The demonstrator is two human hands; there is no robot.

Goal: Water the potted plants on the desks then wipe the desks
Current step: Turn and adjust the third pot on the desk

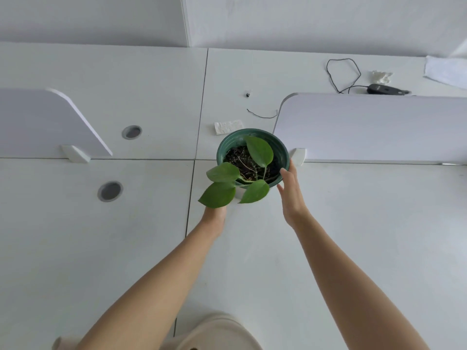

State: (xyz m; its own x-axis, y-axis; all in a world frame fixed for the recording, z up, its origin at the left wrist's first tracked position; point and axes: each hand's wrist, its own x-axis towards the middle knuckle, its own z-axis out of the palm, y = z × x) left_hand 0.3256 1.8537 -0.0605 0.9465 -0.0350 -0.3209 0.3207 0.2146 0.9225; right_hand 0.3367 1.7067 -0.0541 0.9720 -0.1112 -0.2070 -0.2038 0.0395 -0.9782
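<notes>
A dark green pot (252, 157) stood on the white desk (353, 236), at the spot where 4 desk tops met. It held dark soil and a small plant (259, 150) with 4 broad green leaves; 3 of them hung over the pot's near rim toward the person.

The right hand (290, 190) lay flat against the pot's right side, fingers straight and together, the fingertips touching the rim; it did not wrap around the pot. The left hand (214, 214) reached in under the overhanging leaves at the pot's near-left side. The leaves hid its fingers, so I could not tell whether it gripped the pot or only touched it.

Just behind the pot lay a small white textured pad (228, 126), partly hidden by the rim. Right of the pot rose a white divider panel (379, 127), its mounting bracket just beside the pot. Beyond that panel, far right of the pot, sat a black device (385, 89) with a looped black cable (343, 72). A short loose black wire (261, 114) lay behind the pot. Left of the pot, 2 round grey cable grommets (110, 191) were set in the desks, and another divider panel (50, 122) stood further left.
</notes>
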